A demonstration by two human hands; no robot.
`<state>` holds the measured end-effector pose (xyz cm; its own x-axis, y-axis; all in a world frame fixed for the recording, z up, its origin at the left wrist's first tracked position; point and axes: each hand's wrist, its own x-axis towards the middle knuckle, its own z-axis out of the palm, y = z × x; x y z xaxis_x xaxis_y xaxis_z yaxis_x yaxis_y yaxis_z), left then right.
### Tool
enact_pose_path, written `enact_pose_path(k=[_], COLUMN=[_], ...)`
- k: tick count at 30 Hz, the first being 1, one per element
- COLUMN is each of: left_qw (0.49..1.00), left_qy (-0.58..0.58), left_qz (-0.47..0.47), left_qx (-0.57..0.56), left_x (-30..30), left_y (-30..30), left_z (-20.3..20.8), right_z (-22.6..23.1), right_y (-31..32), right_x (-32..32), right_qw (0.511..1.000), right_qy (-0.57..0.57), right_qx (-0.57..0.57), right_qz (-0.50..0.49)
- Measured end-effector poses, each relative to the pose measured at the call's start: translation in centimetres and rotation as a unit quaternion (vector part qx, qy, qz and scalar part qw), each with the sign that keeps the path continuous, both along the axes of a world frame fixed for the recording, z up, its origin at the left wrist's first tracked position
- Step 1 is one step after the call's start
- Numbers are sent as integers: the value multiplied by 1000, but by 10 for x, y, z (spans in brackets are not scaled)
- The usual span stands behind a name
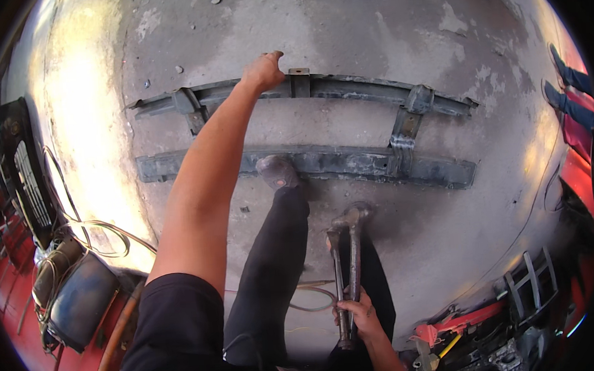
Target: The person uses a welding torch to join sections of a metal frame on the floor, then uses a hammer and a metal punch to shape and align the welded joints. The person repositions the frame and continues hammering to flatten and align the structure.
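On the floor ahead lies a dark metal frame with two long curved rails, a far rail (366, 89) and a near rail (437, 170), joined by short brackets (405, 127). My left hand (263, 73) is stretched out over the far rail, left of its middle tab (299, 82). One finger points away to the right; the others are partly hidden, and I see nothing held. Low at the right, my right hand (363, 312) is closed around the handles of two worn metal hammers, a larger hammer (355, 249) and a slimmer hammer (337, 271), heads upward.
My shoe (277, 172) is on the near rail. At the left are a dark grille (26, 169), a blue-grey tank (83, 301) and looped hoses (112, 239). Metal parts and a red bar (468, 317) lie at the lower right. Another person's legs (573, 80) show at the right edge.
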<state>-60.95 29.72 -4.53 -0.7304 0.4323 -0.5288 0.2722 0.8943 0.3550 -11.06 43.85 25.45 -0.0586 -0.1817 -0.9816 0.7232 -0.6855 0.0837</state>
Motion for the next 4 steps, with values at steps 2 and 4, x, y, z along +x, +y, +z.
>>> enact_pose_path(k=[2, 4], left_qw=[993, 979], left_qy=[-41, -127], left_qz=[-99, -96], left_qx=[-47, -126], left_x=[17, 12], left_y=[42, 18], left_z=[-16, -42], right_z=[-29, -56], right_y=[-8, -23], right_x=[20, 48], right_qw=[999, 1000], right_qy=[12, 16], right_qx=[32, 14], right_qz=[-11, -6])
